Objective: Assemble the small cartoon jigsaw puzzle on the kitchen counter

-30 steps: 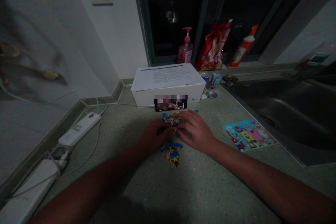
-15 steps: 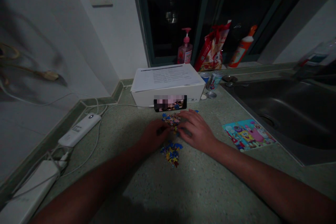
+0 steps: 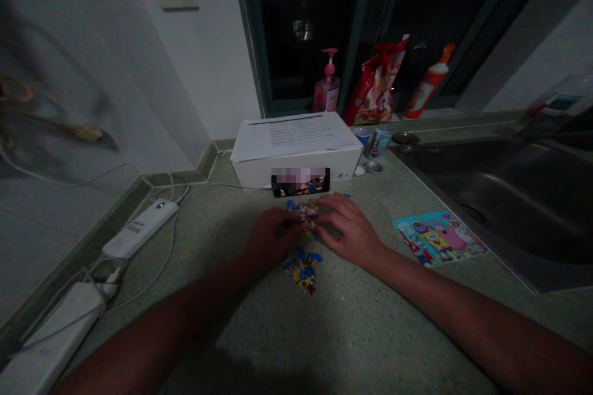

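Small jigsaw puzzle pieces lie on the counter in two piles. My left hand (image 3: 272,236) is at the left side of the upper pile (image 3: 306,210), thumb and fingers curled together in a pinch. What lies between those fingertips is too dark to make out. Across the same pile, my right hand (image 3: 351,231) rests with curved fingers apart, its fingertips touching the pieces' right edge. The lower pile (image 3: 303,268), mostly blue and yellow, sits just below both hands, untouched. A colourful cartoon picture sheet (image 3: 439,237) lies flat to the right.
A phone (image 3: 301,184) leans against a white box (image 3: 296,136) behind the pieces. Cans (image 3: 380,141) stand beside the box. A metal sink (image 3: 509,197) is at the right. Power bank (image 3: 141,229), power strip (image 3: 55,336) and cables lie at the left.
Both hands stay at the upper pile, with only a slight shift of the fingers. The lower pile and the picture sheet look the same.
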A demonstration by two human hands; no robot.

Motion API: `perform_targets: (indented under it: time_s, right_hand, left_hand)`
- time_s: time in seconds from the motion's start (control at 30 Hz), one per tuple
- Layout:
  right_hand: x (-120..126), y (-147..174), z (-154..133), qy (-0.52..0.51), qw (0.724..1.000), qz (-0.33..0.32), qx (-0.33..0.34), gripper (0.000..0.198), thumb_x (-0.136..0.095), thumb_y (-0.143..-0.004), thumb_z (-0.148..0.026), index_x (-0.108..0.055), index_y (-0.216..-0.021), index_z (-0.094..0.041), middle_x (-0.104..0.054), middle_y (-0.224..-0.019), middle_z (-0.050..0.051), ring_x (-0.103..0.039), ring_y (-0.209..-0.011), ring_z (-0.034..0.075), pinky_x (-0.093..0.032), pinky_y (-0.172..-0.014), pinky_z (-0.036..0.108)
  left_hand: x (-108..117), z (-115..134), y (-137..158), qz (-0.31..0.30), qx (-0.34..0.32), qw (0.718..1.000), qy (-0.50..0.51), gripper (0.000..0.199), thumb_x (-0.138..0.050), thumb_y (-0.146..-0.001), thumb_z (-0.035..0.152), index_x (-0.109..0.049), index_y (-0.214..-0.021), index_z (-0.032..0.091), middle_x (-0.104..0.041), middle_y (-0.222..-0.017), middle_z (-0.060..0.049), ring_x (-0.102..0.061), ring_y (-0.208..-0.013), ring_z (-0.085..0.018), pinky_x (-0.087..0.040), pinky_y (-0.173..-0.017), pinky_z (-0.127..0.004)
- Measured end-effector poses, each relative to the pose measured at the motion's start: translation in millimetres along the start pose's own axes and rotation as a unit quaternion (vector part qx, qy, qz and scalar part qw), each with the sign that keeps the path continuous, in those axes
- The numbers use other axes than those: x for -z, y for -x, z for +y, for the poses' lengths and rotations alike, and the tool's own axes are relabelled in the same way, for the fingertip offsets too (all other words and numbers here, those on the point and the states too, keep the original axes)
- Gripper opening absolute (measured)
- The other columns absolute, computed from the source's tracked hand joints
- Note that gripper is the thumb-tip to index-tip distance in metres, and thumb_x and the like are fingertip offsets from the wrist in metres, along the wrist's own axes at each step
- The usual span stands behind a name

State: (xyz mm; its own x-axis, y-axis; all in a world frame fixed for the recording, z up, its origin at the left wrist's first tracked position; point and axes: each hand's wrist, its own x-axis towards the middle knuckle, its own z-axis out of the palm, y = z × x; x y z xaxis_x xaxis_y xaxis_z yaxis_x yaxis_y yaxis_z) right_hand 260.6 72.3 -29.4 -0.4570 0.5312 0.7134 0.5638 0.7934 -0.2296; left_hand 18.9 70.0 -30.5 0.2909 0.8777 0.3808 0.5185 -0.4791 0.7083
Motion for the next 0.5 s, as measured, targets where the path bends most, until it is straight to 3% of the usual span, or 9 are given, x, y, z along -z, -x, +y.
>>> perform_targets:
  time_s: [0.5]
  right_hand:
    - [0.2, -1.9, -3.3, -0.017, 1.000, -0.018, -0.003, 0.013, -0.065, -0.095, -0.019, -0.067, -0.107, -0.024, -0.070, -0.130, 0.011, -0.064, -0.128, 0.031, -0.053, -0.108, 0.060]
  left_hand:
    - [1.3, 4.1, -1.2, -0.019, -0.010, 1.000, -0.008, 0.010, -0.070, -0.093, 0.032, -0.074, -0.090, 0.023, -0.075, -0.089, -0.004, -0.067, -0.088, -0.022, -0.053, -0.090, -0.041]
